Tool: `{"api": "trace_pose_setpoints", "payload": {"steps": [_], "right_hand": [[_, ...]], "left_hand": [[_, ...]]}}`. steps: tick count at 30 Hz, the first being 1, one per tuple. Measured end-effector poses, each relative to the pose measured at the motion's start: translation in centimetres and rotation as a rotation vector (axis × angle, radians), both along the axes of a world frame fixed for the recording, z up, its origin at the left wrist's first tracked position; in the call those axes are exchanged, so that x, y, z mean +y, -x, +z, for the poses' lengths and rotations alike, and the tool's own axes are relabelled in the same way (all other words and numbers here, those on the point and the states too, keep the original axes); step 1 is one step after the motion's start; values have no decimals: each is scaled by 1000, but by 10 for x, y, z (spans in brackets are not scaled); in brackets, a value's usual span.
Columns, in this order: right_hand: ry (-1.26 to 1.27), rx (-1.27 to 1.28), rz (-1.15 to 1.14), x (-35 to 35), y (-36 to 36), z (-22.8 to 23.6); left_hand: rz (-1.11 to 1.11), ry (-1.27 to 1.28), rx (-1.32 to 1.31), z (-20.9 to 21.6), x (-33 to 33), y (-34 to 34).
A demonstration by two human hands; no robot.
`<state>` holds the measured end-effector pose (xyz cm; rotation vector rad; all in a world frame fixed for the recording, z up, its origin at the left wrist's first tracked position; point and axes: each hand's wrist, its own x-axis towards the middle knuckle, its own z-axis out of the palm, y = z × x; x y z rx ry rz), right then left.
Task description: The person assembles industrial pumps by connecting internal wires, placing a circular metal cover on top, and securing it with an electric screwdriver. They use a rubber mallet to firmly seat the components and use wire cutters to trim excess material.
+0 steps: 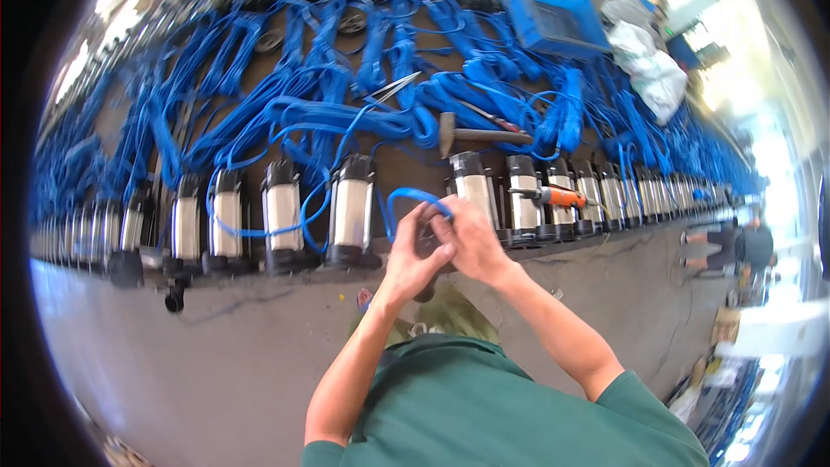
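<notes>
Just off the near edge of the bench, my two hands meet around a dark part (426, 245), mostly hidden by the fingers. My left hand (406, 261) is closed on its left side, thumb toward the right hand. Fingers of my right hand (474, 240) are bent over its top, pinching a blue cable (413, 195) that loops up and left. Beside the hands, silver cylinders with black ends, such as this one on the left (353, 207) and one on the right (471, 182), stand in a row along the edge.
Bundles of blue cable (346, 117) cover the bench. A hammer (480, 134), an orange power tool (562, 197) and long thin metal tools (396, 88) lie among them. Farther back are a blue crate (558, 22) and a white bag (648, 73). Other people are around the bench.
</notes>
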<state>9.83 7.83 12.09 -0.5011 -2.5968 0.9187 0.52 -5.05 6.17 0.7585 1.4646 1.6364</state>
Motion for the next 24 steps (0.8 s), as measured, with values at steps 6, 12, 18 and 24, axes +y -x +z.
{"api": "trace_pose_setpoints", "payload": {"steps": [6,12,18,24], "right_hand": [[646,43,142,86,-13,16],[-850,-418,-69,243,38,-110],[-745,-589,33,272,66,-137],[-248,-456,-363,193,22,-29]], "left_hand": [[179,16,-58,10,3,-11],[151,32,-122,21,8,-12],[172,36,-28,13,8,-11],[145,53,-7,17,10,-6]]}}
